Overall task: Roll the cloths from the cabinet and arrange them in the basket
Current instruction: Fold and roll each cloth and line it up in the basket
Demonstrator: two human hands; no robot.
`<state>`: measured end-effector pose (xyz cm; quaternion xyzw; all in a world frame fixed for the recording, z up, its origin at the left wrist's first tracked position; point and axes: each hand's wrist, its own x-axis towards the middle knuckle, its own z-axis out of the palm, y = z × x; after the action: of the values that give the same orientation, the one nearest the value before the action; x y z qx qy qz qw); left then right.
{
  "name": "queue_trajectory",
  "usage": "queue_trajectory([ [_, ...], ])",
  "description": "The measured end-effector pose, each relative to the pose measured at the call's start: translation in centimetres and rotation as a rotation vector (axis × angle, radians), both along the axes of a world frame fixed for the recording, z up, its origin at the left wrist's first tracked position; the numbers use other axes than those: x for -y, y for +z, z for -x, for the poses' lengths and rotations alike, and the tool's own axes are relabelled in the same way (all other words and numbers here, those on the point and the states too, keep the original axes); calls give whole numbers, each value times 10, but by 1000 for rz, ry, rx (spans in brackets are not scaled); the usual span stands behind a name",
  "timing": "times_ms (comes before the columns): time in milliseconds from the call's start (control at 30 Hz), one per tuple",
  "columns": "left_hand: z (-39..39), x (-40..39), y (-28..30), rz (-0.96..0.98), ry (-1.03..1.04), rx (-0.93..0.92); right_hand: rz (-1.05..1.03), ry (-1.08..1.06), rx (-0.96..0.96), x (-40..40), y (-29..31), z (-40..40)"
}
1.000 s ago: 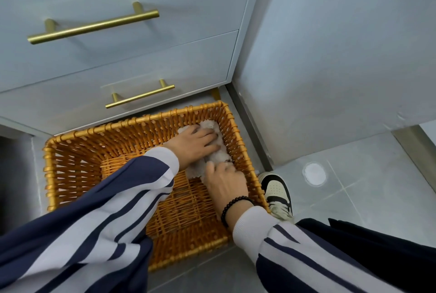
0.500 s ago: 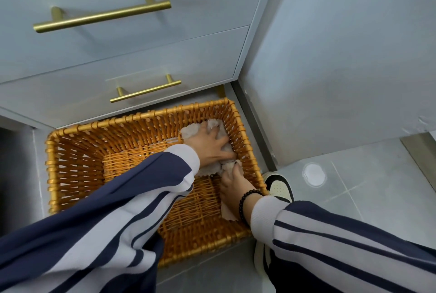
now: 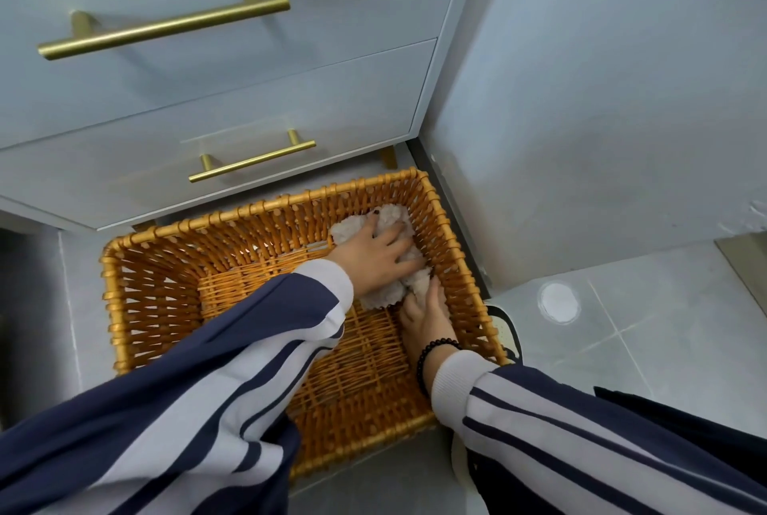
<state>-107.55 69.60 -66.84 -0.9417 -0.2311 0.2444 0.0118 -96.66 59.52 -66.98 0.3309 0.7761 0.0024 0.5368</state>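
Note:
An orange wicker basket [image 3: 137,299] stands on the floor in front of the cabinet. A fluffy off-white rolled cloth [image 3: 379,296] lies in its far right corner, against the right wall. My left hand [image 3: 375,261] lies flat on top of the cloth with fingers spread, pressing it down. My right hand [image 3: 427,319] touches the cloth's near end with its fingertips; how they curl is hidden.
The grey cabinet [image 3: 249,108] has two shut drawers with brass bar handles [image 3: 164,31]. A grey wall panel [image 3: 602,99] rises right of the basket. My shoe [image 3: 504,328] stands on the tiled floor beside the basket, near a white floor disc [image 3: 558,301].
Both hands have pushed the cloth further into the basket's far right corner. The camera has moved slightly closer and lower.

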Motion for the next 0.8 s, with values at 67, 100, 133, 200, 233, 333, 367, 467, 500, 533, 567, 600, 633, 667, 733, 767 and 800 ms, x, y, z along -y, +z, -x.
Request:
queue_trajectory([
  [67,1,3,1,5,23,8,33,-20,9,0,1,4],
  [100,3,5,3,13,37,9,48,-23,11,1,2,5],
  [133,5,7,4,22,52,9,61,-32,9,1,2,6],
  [200,11,12,9,25,75,9,75,-74,-23,1,6,5],
  [233,15,13,10,29,83,-1,96,-104,-52,-1,8,4],
  [333,28,18,23,21,130,-27,128,-213,-212,-8,34,2],
  [367,32,20,28,13,158,-19,110,-234,-278,-12,43,0],
  [467,44,28,49,-32,217,-14,19,-349,-484,-21,73,-5],
  [500,48,31,56,-39,227,-30,1,-427,-534,-25,83,-9],
  [533,50,33,63,-30,241,-51,-8,-499,-563,-29,91,-15],
  [567,53,37,73,-26,258,-71,-23,-552,-574,-31,101,-23],
  [600,56,41,80,-19,273,-86,-33,-582,-576,-34,109,-31],
  [633,58,45,90,-21,283,-97,-40,-600,-569,-35,119,-37],
  [667,61,48,96,-20,288,-99,-45,-605,-563,-37,126,-43],
  [733,67,55,116,-41,289,-99,-78,-576,-541,-42,151,-49],
  [767,71,59,129,-59,293,-96,-111,-555,-544,-43,168,-47],
  [800,74,62,142,-77,297,-88,-145,-542,-561,-45,185,-46],
])
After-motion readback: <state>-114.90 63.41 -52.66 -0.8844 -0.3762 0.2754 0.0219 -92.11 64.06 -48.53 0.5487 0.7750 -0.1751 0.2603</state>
